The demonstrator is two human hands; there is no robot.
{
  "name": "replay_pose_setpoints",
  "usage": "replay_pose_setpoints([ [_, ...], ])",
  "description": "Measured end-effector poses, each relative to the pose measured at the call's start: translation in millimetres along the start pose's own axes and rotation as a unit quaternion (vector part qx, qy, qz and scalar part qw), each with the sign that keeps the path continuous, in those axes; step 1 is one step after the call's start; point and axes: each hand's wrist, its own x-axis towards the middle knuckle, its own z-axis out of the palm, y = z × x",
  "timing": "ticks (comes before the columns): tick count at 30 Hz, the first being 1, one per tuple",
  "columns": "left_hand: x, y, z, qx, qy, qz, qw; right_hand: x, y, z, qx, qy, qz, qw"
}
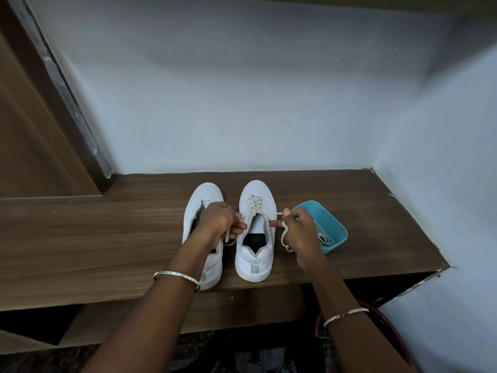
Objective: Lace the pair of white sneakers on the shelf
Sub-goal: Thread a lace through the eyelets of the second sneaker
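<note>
Two white sneakers stand side by side on the wooden shelf, toes toward the wall. The right sneaker has an off-white lace crossed through its front eyelets. My left hand pinches the lace's left end beside the tongue, partly covering the left sneaker, which shows no lace. My right hand grips the lace's right end, a loop of it hanging below the fingers.
A small turquoise tray with another lace in it sits right of the shoes, close to my right hand. Pale walls close off the shelf at the back and right. A red-rimmed basket stands below the shelf.
</note>
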Motion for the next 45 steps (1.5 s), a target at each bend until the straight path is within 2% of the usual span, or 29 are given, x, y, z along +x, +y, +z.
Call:
replay_pose_setpoints([
  [5, -8, 1, 2, -0.014, 0.003, -0.004, 1.0, 2, 5, 0, -0.024, 0.023, -0.008, 0.999],
  [16, -19, -10, -3, -0.063, -0.074, -0.027, 0.995, -9, 12, -1, -0.057, 0.026, -0.038, 0.997],
  [21, -21, -11, 2, -0.084, -0.066, -0.031, 0.994, -4, 17, 1, -0.082, 0.043, -0.034, 0.995],
  [24, -20, -13, -1, -0.048, -0.045, 0.0, 0.998, -8, 7, -4, -0.101, 0.013, -0.035, 0.994],
  [27, -18, -14, -9, 0.049, -0.028, 0.05, 0.997, -12, -5, -19, -0.155, -0.004, -0.059, 0.986],
  [30, -18, -7, -19, 0.121, -0.033, 0.088, 0.988, -12, -18, -39, -0.172, -0.062, -0.051, 0.982],
  [33, -20, 5, -23, 0.099, -0.046, 0.1, 0.989, -9, -27, -52, -0.122, -0.135, -0.049, 0.982],
  [36, -25, 17, -18, 0.03, -0.082, 0.092, 0.992, -8, -35, -49, -0.09, -0.163, -0.073, 0.98],
  [38, -31, 25, -13, 0.007, -0.091, 0.118, 0.989, -11, -43, -40, -0.065, -0.167, -0.09, 0.98],
  [41, -44, 39, -4, 0.036, -0.071, 0.198, 0.977, -19, -60, -30, 0.036, -0.156, -0.098, 0.982],
  [45, -50, 48, 2, 0.107, -0.046, 0.247, 0.962, -26, -76, -24, 0.054, -0.134, -0.128, 0.981],
])
